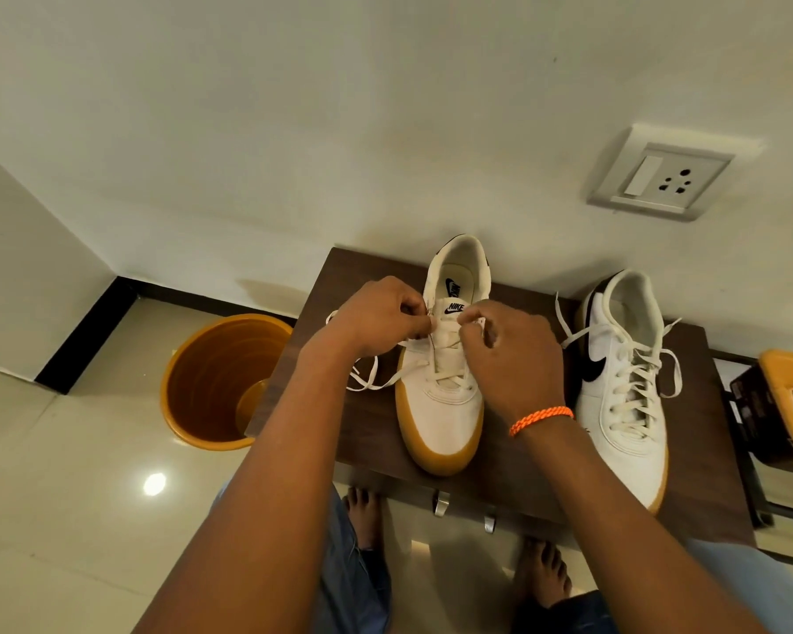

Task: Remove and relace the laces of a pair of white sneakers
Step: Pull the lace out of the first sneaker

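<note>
Dark shelf (513,487): both hands (381,313) pinch sneaker (440,404) lace (372,382).

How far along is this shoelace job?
The right sneaker looks fully laced, its lace ends lying loose. In hand is the middle sneaker: the left hand and right hand pinch its lace near the top eyelets. Left: finishing this one; whether the laces get tied is unclear.

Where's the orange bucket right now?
In the head view, the orange bucket stands on the tiled floor at the left, beside the dark wooden shelf's left end and below the left hand, near the wall corner.
</note>
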`<state>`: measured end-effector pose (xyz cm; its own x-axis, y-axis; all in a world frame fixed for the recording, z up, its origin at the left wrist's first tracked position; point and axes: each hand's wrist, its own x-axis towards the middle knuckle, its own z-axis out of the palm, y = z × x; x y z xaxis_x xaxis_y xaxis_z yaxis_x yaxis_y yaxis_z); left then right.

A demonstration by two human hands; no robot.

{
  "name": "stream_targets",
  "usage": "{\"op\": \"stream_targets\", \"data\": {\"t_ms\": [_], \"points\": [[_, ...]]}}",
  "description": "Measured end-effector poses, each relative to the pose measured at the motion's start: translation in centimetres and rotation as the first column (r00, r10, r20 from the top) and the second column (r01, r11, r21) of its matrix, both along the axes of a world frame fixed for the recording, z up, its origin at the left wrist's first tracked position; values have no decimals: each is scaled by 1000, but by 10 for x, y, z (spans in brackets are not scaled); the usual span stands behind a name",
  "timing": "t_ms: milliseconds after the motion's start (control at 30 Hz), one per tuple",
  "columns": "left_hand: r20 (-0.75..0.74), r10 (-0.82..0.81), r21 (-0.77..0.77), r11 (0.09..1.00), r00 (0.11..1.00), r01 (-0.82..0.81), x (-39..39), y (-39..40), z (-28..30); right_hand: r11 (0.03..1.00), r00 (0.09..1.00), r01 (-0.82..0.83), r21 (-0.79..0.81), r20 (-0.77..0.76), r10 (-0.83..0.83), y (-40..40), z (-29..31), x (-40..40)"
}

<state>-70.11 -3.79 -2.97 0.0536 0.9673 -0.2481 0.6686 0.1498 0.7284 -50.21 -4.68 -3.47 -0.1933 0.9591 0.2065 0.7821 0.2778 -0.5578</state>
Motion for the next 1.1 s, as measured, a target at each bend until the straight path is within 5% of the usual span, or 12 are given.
{"op": "stream_targets", "data": {"t_ms": [167,333,433,500,600,733,833,1000,1100], "points": [[-6,-20,25,999,1000,20,-1,0,-1,986,953,-148,-76,257,162,-11,-13,-15],[-34,-14,15,1000,999,15,-2,3,-5,991,994,-104,-82,35,107,1,-8,-7],[-44,-20,5,1000,999,20,-3,3,-6,997,969,72,29,-240,-63,5,5,0],[-38,-32,3,999,999,33,-3,3,-6,968,941,217,130,-293,-171,5,11,6],[-22,-40,10,999,999,40,-4,4,-7,966,982,150,208,-143,-122,0,8,4],[-6,-45,28,999,999,45,-3,4,-6,991,962,-126,35,249,113,-10,-11,-14],[3,-53,39,998,999,53,-4,3,-7,985,937,-161,-62,303,172,-11,-20,-16],[-14,-19,11,1000,1000,19,-6,5,-10,999,999,-45,-5,-6,45,-2,-7,-8],[-8,-26,5,1000,1000,26,-5,5,-8,967,939,208,146,-305,-156,1,8,-1]]}}
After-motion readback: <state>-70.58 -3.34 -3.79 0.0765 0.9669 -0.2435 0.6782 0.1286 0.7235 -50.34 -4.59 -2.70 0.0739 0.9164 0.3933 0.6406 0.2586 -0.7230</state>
